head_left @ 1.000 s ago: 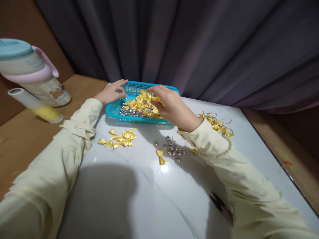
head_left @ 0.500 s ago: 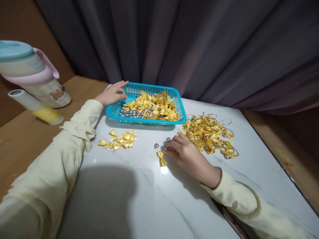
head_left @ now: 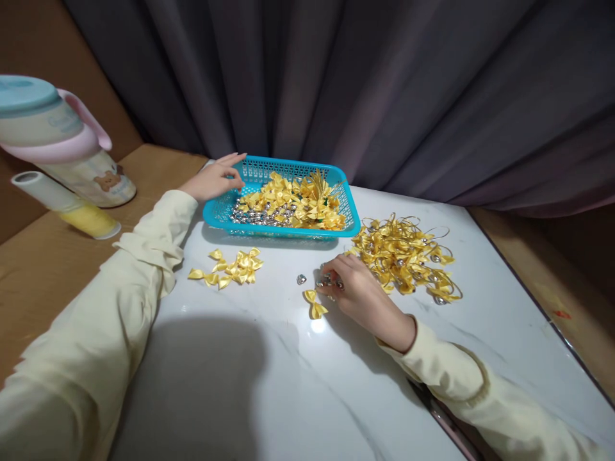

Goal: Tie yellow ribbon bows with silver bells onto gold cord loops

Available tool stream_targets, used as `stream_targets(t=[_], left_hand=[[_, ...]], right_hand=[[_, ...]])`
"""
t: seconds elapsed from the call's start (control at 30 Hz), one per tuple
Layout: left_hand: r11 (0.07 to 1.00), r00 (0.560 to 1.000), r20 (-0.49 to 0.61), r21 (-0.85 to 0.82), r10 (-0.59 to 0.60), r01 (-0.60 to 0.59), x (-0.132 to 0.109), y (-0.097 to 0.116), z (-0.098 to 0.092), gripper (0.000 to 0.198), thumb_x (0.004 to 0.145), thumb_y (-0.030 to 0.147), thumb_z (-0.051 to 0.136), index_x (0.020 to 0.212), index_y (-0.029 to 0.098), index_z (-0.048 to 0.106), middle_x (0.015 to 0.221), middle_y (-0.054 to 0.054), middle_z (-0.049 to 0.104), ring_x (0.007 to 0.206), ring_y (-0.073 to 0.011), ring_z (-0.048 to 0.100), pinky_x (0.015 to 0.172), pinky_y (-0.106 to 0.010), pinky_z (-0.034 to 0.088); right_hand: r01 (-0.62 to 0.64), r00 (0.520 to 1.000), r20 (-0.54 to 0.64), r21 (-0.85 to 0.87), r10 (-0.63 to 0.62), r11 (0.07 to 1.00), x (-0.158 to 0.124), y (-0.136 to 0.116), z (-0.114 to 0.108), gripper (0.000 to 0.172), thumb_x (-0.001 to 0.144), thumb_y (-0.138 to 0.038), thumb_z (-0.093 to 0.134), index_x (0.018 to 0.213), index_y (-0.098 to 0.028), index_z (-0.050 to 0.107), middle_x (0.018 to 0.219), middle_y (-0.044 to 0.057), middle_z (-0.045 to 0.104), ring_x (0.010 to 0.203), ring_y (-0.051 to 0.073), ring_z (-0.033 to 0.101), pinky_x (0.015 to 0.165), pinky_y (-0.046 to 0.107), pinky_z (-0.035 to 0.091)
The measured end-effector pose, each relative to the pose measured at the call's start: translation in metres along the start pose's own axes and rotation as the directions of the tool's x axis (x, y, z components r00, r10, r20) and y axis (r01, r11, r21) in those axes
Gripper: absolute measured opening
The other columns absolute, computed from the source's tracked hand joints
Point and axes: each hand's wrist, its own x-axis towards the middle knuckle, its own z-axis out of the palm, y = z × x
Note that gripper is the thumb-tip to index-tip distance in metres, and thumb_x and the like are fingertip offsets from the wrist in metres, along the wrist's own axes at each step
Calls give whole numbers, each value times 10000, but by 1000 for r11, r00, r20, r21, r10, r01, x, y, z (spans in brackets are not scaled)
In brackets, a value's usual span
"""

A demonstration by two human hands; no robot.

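My left hand is at the back left corner of a turquoise plastic basket, fingers along the rim and thumb on the inner side, gripping it. Inside lie yellow ribbon bows and silver jingle bells. Over the table, my right hand curls its fingers round several small silver bells, partly hidden by the hand. One loose bell lies just left of the fingertips. Below them rests a single yellow bow.
A small group of yellow bows lies left of centre on the white marbled table. At right is a heap of bows with bells and cord loops. A tumbler and a spool of yellow thread stand on cardboard at left.
My right hand has drawn its fingers around the bells, and a bell that lay apart at its fingertips is now under them. The single bow has shifted slightly right. My left hand stays put.
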Motion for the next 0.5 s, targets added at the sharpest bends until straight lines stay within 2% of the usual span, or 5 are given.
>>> stream_targets(t=[0.2, 0.37, 0.5], left_hand=[[1000, 1000, 22, 19, 10, -10, 1, -2, 0, 349, 770, 461, 485, 696, 162, 649, 1458, -16, 298, 1355, -246, 199, 1103, -402, 150], [1000, 1000, 22, 22, 1, -2, 1, -3, 1, 346, 771, 479, 489, 672, 176, 626, 1454, 4, 306, 1352, -251, 203, 1100, -407, 167], [999, 1000, 11, 44, 6, -6, 1, -3, 2, 355, 788, 464, 463, 687, 163, 623, 1461, -22, 291, 1351, -251, 205, 1095, -408, 169]], right_hand=[[-44, 997, 55, -6, 44, 999, 5, 1, -2, 41, 749, -111, 618, 754, -150, 604, 726, 53, 562, 736, 186, 467, 661, 298, 359], [-92, 990, 108, 28, 89, 995, 8, -5, -5, 105, 723, -36, 603, 740, -140, 595, 720, 45, 560, 742, 179, 458, 676, 287, 358], [-76, 990, 121, 41, 70, 996, 8, -6, -7, 148, 710, 9, 562, 736, -136, 577, 738, 46, 557, 738, 171, 445, 669, 277, 346]])
